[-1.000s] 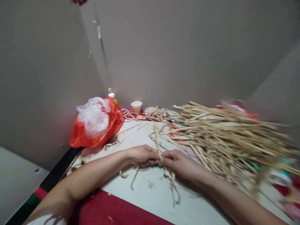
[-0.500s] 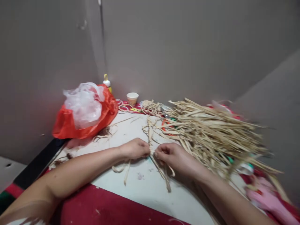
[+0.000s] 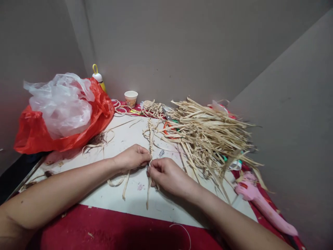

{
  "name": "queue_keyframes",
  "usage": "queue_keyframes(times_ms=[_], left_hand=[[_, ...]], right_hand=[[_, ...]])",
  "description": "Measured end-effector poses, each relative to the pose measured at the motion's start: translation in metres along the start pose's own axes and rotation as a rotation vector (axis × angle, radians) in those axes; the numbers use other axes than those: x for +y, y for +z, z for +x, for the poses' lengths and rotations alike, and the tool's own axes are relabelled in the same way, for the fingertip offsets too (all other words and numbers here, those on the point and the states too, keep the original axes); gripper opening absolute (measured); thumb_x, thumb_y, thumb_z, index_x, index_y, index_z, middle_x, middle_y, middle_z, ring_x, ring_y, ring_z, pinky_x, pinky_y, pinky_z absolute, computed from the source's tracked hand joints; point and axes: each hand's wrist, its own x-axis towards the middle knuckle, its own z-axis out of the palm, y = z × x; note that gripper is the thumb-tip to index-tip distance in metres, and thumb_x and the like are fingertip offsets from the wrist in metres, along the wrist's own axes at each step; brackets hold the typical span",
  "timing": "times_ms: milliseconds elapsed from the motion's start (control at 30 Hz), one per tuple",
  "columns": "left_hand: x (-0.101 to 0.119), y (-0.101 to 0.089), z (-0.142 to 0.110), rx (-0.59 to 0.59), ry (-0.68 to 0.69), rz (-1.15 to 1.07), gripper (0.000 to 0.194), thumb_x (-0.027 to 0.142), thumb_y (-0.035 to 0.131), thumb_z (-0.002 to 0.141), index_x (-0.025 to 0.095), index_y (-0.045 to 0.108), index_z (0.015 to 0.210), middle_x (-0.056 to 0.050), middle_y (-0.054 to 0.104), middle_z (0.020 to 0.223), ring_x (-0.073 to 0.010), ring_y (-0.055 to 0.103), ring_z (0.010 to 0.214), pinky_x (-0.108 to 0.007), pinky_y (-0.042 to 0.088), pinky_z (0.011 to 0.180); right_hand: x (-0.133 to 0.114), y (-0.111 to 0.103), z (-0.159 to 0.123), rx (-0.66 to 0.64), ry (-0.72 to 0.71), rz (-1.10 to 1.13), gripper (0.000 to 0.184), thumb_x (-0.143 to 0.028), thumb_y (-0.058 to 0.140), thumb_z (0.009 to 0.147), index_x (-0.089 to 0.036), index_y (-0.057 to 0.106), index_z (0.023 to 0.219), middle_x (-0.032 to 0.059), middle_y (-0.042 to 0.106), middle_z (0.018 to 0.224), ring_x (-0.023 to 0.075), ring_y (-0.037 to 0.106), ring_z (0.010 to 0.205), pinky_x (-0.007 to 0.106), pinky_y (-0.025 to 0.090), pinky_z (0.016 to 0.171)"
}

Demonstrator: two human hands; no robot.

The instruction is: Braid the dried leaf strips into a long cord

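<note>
A narrow braid of dry straw strips (image 3: 151, 137) runs up the white board (image 3: 104, 192), with loose strip ends hanging toward me. My left hand (image 3: 135, 157) pinches the braid's lower end from the left, fingers closed. Close against it on the right, my right hand (image 3: 165, 175) is closed on strips at the same spot; its fingertips partly hide them. One strip end (image 3: 148, 198) points down below my right hand, and another (image 3: 126, 187) hangs below my left.
A big heap of straw strips (image 3: 213, 126) covers the right side, with orange-handled scissors (image 3: 166, 129) at its edge. A pink glue gun (image 3: 262, 205) lies at right. Left stands a red plastic bag (image 3: 101, 107) with clear plastic. Behind are a paper cup (image 3: 130, 99) and a bottle (image 3: 97, 76).
The view has shifted, so things appear farther left and slightly higher. My right hand has come closer to my left, and the strips below it now hang straighter.
</note>
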Motion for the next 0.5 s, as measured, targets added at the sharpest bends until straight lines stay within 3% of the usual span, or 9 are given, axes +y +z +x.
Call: queue_keyframes(times_ms=[100, 200, 333, 433, 500], left_hand=[[0.001, 0.001, -0.001, -0.01, -0.002, -0.001, 0.028, 0.021, 0.047, 0.075, 0.018, 0.04, 0.049, 0.007, 0.033, 0.039, -0.0034, 0.021, 0.031, -0.025, 0.01, 0.036], [0.0, 0.002, -0.001, 0.002, 0.013, 0.001, 0.029, 0.025, 0.052, 0.076, 0.018, 0.041, 0.05, 0.008, 0.031, 0.037, -0.0033, 0.02, 0.032, -0.024, 0.009, 0.036], [-0.001, 0.0, 0.0, -0.01, -0.002, -0.021, 0.026, 0.025, 0.056, 0.074, 0.017, 0.044, 0.053, 0.009, 0.032, 0.036, -0.0032, 0.021, 0.033, -0.023, 0.009, 0.036], [-0.001, -0.003, 0.002, -0.05, -0.017, -0.051, 0.025, 0.026, 0.057, 0.075, 0.017, 0.045, 0.055, 0.009, 0.032, 0.038, -0.0031, 0.021, 0.032, -0.023, 0.01, 0.036], [-0.001, -0.006, 0.003, -0.075, -0.022, -0.064, 0.025, 0.027, 0.058, 0.075, 0.017, 0.046, 0.056, 0.008, 0.033, 0.04, -0.0028, 0.022, 0.032, -0.022, 0.012, 0.035]], right_hand=[[0.0, 0.004, -0.003, 0.094, -0.066, -0.344, 0.027, -0.023, 0.04, 0.084, -0.016, 0.057, 0.064, 0.0079, 0.064, 0.066, 0.0127, 0.049, 0.055, 0.025, 0.028, 0.053], [-0.003, 0.006, -0.005, 0.107, -0.084, -0.504, 0.031, -0.027, 0.037, 0.088, -0.015, 0.061, 0.073, 0.0102, 0.064, 0.071, 0.0136, 0.048, 0.057, 0.028, 0.026, 0.056], [-0.017, -0.002, -0.016, -0.033, -0.138, -0.487, 0.028, -0.026, 0.041, 0.087, -0.015, 0.059, 0.068, 0.0054, 0.059, 0.063, 0.0102, 0.04, 0.051, 0.026, 0.026, 0.054], [-0.03, -0.025, -0.032, -0.156, -0.225, -0.371, 0.031, -0.029, 0.045, 0.088, -0.016, 0.056, 0.062, 0.0007, 0.054, 0.057, 0.0077, 0.038, 0.05, 0.022, 0.028, 0.052], [-0.034, -0.047, -0.042, -0.077, -0.262, -0.276, 0.031, -0.031, 0.045, 0.089, -0.016, 0.058, 0.066, -0.0003, 0.054, 0.057, 0.0076, 0.042, 0.051, 0.021, 0.031, 0.053]])
